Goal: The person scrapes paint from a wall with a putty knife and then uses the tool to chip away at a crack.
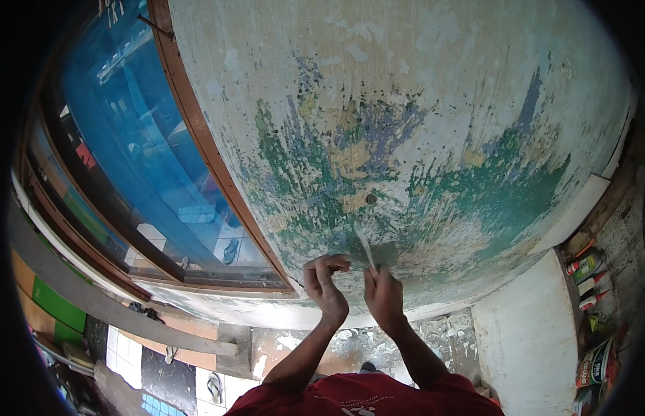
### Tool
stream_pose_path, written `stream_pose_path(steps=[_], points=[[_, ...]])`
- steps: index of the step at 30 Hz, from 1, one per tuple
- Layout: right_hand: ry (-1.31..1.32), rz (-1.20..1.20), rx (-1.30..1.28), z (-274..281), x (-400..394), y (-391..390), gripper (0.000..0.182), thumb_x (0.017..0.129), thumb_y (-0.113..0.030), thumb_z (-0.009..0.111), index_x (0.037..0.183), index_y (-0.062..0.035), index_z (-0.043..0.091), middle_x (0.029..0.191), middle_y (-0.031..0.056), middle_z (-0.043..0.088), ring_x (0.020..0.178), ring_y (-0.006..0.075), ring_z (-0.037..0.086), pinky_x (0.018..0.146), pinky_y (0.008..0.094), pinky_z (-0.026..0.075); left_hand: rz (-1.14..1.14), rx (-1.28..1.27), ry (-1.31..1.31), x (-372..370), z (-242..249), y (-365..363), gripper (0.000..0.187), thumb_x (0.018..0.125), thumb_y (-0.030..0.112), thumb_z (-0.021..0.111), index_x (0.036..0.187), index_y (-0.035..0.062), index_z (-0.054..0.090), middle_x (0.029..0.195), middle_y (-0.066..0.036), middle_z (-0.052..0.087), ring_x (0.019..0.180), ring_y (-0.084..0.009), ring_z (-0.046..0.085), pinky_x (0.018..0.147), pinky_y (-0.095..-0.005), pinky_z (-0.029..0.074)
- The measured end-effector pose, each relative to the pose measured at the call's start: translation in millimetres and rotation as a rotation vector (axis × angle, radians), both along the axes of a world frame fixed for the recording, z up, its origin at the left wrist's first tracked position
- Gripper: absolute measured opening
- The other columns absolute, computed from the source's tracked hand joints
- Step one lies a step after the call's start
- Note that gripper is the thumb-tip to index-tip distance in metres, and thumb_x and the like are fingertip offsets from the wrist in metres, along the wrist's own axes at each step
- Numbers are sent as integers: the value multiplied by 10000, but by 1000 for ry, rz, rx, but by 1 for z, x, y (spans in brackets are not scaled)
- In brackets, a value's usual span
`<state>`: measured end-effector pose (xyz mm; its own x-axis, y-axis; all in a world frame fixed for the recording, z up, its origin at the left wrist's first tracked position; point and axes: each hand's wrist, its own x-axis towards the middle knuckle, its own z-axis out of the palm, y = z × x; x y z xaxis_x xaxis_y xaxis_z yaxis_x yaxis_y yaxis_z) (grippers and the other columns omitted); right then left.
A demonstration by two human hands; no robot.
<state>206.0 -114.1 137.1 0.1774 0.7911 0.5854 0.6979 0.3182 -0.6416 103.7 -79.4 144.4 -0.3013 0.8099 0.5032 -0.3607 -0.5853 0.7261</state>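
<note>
Head view: the right hand (383, 297) is gripping a scraper (365, 248), fingers wrapped tight, its blade pressing against the peeling wall (419, 104) near its lower edge. The left hand (324, 283), fingers loosely curled, is touching the wall just beside it.

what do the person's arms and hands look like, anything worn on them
Both forearms are bare from the elbow down: no gloves, watch or rings show on the left hand or the right hand. A red shirt with a small pale print near its bottom edge covers the body; any sleeves end above what the view shows.
</note>
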Motion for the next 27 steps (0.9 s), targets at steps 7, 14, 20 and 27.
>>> stream_pose_path(steps=[7,14,20,27], points=[[31,93,214,-13,-1,-2,179,818,-89,571,786,-12,412,583,159,534,526,322,572,427,380,421,253,185,121,-1,15,16,230,943,166,342,1095,3,394,1094,-201,515,995,-247,529,824,-372,444],[-27,39,130,-14,2,6,191,810,-102,582,791,-1,421,528,147,512,475,321,557,410,373,417,244,195,174,6,12,22,287,946,196,348,1165,15,391,1174,-171,479,1109,-247,463,880,-386,413],[-41,3,58,-13,0,7,195,801,-99,591,792,4,426,539,150,514,479,323,556,412,373,413,248,213,251,8,8,21,307,946,161,339,1212,11,367,1207,-173,458,1136,-252,444,903,-392,395],[-57,2,4,-7,2,5,177,803,-83,578,795,4,425,591,165,546,518,329,572,432,383,429,255,228,278,9,9,22,312,937,124,351,1226,7,368,1222,-171,446,1140,-251,442,909,-384,387]])
